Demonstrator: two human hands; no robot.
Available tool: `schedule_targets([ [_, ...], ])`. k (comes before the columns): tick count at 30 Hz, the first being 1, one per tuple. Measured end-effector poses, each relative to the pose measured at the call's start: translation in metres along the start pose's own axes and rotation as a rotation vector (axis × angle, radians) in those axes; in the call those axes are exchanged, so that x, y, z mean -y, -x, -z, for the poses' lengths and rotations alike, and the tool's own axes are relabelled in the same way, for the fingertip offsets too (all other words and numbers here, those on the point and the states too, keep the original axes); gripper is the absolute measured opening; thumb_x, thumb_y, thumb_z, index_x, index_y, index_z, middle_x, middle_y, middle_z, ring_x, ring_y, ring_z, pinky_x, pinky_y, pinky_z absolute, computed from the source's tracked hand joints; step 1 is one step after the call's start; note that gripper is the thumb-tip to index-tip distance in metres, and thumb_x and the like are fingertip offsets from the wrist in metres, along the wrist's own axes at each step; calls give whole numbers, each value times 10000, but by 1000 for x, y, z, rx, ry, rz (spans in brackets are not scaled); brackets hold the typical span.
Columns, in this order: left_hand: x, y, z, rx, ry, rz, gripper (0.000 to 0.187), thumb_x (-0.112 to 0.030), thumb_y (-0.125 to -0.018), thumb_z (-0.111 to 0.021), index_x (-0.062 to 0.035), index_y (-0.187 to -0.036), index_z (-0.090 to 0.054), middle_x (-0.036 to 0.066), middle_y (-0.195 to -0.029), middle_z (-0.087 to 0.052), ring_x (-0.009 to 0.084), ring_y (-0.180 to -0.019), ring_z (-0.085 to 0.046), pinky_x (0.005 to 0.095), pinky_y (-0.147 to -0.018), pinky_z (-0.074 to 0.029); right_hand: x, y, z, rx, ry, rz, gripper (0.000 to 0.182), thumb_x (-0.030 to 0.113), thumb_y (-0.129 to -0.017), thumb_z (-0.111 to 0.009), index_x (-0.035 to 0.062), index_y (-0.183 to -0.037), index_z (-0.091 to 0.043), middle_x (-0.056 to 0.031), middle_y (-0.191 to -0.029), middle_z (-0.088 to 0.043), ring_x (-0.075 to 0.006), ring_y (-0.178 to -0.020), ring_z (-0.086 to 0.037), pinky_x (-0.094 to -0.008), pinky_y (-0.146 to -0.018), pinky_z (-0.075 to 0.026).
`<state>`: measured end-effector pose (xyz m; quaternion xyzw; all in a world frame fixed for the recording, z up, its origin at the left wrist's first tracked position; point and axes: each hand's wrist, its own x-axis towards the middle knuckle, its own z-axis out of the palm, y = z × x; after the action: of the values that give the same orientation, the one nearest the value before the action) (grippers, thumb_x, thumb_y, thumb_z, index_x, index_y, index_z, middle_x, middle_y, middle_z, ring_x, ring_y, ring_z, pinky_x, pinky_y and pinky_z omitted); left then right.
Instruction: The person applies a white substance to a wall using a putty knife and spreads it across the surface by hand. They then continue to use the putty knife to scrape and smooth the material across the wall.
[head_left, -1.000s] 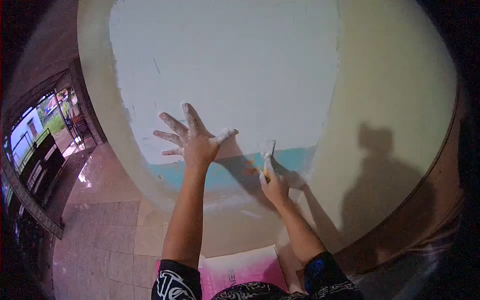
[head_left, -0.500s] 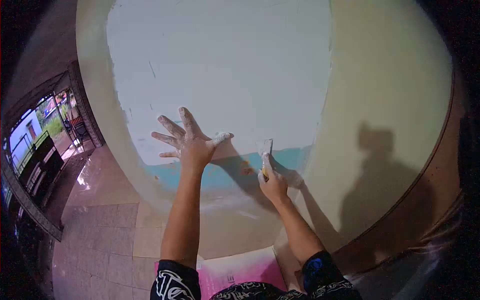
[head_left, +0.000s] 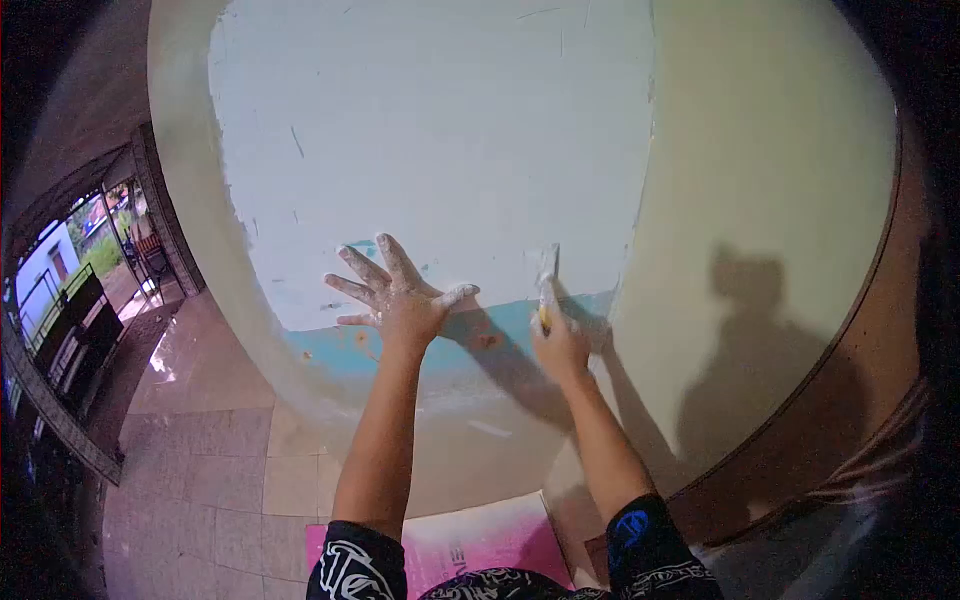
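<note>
My left hand (head_left: pixel 400 303) is spread against the wall, its fingers coated with white powder or paste. It overlaps the border between the smooth white coat (head_left: pixel 430 150) and a strip of bare turquoise paint (head_left: pixel 420 350) below. My right hand (head_left: pixel 562 345) grips a putty knife (head_left: pixel 548 268) by its yellow-and-black handle. The blade points upward and lies at the white coat's lower edge, near its right side. Rusty brown spots (head_left: pixel 487 341) mark the turquoise strip between my hands.
Cream-coloured wall (head_left: pixel 760 160) surrounds the white patch, with my shadow on its right part. A pink-and-white box or board (head_left: pixel 480 545) is below, near my body. Tiled floor (head_left: pixel 220 450) runs left toward an open doorway with a dark gate (head_left: pixel 75 315).
My left hand has shifted slightly right and down across the wall. The putty knife in my right hand has moved a little up and to the right.
</note>
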<state>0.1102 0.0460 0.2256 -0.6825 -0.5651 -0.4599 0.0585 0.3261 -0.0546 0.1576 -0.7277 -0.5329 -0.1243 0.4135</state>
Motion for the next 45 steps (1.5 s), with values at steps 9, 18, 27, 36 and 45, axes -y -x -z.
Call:
schedule_targets([
  [9, -15, 0, 21, 134, -36, 90, 1567, -887, -438, -768, -218, -1623, 10, 337, -1591, 235, 624, -1405, 257, 895, -932, 10, -43, 28, -18, -133, -33, -7, 329, 310, -927, -630, 74, -1147, -695, -216, -777, -668, -430, -721, -636, -515, -690, -498],
  [18, 7, 2, -11, -155, 0, -126, 1599, -874, -444, -779, -219, -1608, 100, 356, -1578, 244, 632, -1397, 261, 917, -886, -8, -79, 3, -15, -317, -26, 168, 304, 310, -923, -648, 46, -1064, -701, -221, -848, -687, -424, -799, -661, -506, -725, -509],
  [27, -64, 21, -26, 125, 44, 37, 1633, -830, -437, -824, -187, -1600, 125, 413, -1531, 273, 675, -1347, 298, 933, -831, 7, -51, -37, 39, 42, -27, -135, 544, 230, -910, -664, 147, -1432, -538, -226, -1062, -701, -409, -1013, -660, -490, -884, -512],
  [36, -75, 27, -32, 163, 22, 31, 1599, -882, -457, -765, -197, -1603, 113, 408, -1532, 280, 652, -1360, 307, 925, -845, 25, -69, -23, 30, -126, -88, 18, 647, 205, -957, -590, 177, -1560, -356, -231, -999, -704, -397, -898, -688, -463, -807, -536],
  [45, -73, 24, -34, 157, -44, 12, 1594, -939, -443, -708, -207, -1609, 95, 386, -1545, 280, 663, -1355, 301, 926, -843, 21, -113, 17, -12, -183, -160, 51, 641, 236, -996, -548, 222, -1584, -295, -270, -1160, -673, -437, -1054, -665, -449, -916, -518],
])
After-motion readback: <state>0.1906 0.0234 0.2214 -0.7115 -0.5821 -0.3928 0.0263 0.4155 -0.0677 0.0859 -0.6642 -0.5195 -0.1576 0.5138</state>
